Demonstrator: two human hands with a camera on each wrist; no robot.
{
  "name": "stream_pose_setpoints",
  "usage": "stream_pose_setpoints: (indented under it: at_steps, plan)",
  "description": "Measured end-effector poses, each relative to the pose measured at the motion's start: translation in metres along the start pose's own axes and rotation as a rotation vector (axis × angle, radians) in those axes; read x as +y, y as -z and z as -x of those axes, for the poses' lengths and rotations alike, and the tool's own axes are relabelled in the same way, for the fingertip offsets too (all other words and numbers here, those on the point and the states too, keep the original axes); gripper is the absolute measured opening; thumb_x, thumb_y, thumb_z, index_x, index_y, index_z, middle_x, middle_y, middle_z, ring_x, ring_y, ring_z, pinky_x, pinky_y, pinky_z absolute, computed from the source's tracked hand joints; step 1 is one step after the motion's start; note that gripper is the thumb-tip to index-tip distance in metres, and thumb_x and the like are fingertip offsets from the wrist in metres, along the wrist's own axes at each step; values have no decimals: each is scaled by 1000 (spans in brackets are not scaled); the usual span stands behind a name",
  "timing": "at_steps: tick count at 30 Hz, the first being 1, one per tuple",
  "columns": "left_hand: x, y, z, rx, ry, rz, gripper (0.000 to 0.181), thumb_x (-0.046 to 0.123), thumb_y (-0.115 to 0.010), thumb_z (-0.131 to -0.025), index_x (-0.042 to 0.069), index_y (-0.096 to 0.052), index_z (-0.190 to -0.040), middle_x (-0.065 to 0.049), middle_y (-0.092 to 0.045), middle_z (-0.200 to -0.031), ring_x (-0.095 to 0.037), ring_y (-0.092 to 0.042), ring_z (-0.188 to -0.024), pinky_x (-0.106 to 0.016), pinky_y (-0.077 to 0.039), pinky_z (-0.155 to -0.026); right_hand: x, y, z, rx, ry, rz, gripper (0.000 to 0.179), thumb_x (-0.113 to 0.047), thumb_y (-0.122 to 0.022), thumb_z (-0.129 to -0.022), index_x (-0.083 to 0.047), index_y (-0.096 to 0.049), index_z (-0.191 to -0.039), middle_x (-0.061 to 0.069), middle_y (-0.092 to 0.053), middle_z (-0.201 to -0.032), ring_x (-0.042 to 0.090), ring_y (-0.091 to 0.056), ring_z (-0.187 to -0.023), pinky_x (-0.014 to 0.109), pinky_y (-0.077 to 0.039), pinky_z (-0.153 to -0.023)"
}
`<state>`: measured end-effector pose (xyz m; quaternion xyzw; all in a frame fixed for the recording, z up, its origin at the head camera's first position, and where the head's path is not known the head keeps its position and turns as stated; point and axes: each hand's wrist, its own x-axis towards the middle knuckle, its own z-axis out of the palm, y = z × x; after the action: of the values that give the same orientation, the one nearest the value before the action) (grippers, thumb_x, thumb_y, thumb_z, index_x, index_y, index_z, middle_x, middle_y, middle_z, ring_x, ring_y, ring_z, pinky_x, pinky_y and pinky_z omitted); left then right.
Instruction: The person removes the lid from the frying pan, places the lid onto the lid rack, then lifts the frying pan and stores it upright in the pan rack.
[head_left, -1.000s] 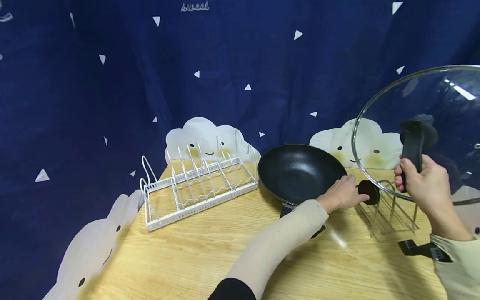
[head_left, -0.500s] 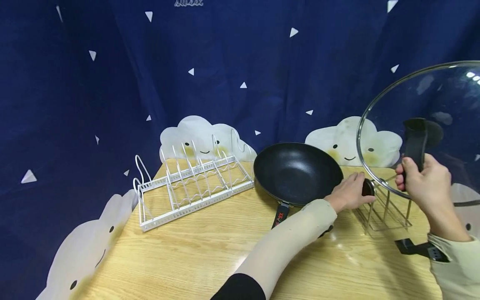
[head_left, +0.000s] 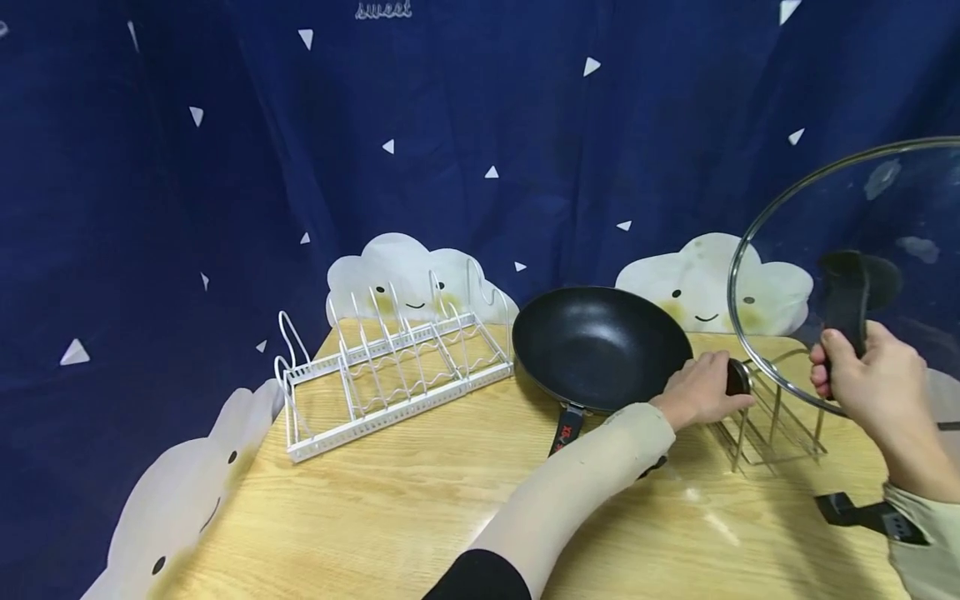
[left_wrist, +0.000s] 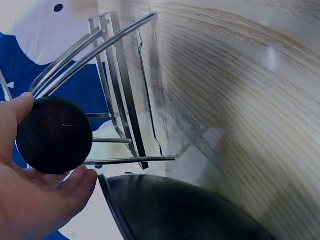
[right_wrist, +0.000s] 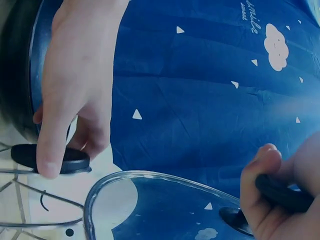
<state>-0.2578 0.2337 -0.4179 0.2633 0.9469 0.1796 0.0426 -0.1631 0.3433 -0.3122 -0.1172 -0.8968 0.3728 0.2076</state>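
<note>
My right hand (head_left: 877, 379) grips the black handle (head_left: 845, 296) of a large round glass lid (head_left: 802, 208), held upright above the table at the right. In the right wrist view the fingers curl round that handle (right_wrist: 282, 192). My left hand (head_left: 697, 392) reaches past the black wok (head_left: 600, 350) to a thick, round black disc (head_left: 738, 379) at the near left end of a metal wire rack (head_left: 776, 417). Thumb and fingers pinch the disc (left_wrist: 55, 135) by its edge in the left wrist view. The lid's lower rim overlaps the rack in the head view.
A white rack (head_left: 405, 408) with upright wire dividers stands left of the wok. The wok's handle (head_left: 567, 427) points toward the near side, partly behind my left forearm. A blue curtain (head_left: 450, 100) with white clouds hangs behind the wooden table (head_left: 360, 517).
My left hand has moved right and taken hold of the black disc, which now faces more sideways. My right hand has shifted the lid a little to the right.
</note>
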Motion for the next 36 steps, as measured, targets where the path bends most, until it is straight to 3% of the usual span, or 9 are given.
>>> stream_pose_setpoints:
  at_steps: [4, 9, 25, 32, 36]
  plan:
    - [-5, 0, 2, 6, -16, 18, 67, 63, -57, -83, 30, -37, -138, 17, -45, -124, -1, -48, -107, -19, -45, -76, 3, 0, 6, -49, 31, 57, 34, -27, -32, -102, 5, -42, -102, 5, -56, -65, 7, -54, -45, 23, -48, -41]
    - [-13, 4, 5, 10, -25, 0, 68, 64, -55, -83, 29, -36, -139, 16, -44, -127, -2, -47, -111, -18, -45, -81, 3, -3, 10, -79, 84, 122, 36, -26, -34, -103, 9, -43, -105, 9, -58, -67, 5, -53, -46, 22, -46, -41]
    - [-15, 3, 11, 21, -28, -25, 66, 64, -57, -82, 30, -40, -136, 16, -44, -126, 0, -47, -111, -17, -44, -81, 5, -9, 23, -108, 160, 256, 33, -25, -34, -103, 3, -47, -93, 3, -55, -57, 15, -51, -46, 27, -38, -41]
    - [-14, 4, 11, 27, -13, -49, 72, 65, -56, -82, 28, -36, -141, 14, -42, -133, -1, -45, -118, -18, -43, -88, 13, -10, 28, -176, 190, 271, 31, -22, -34, -103, 4, -46, -91, 2, -53, -57, 15, -51, -45, 27, -38, -41]
    - [-13, 2, 11, 35, -15, -61, 71, 65, -55, -82, 28, -37, -140, 14, -44, -130, -1, -48, -115, -18, -45, -85, 19, -11, 33, -201, 193, 282, 32, -23, -33, -103, 3, -46, -90, 1, -53, -57, 15, -50, -45, 27, -36, -42]
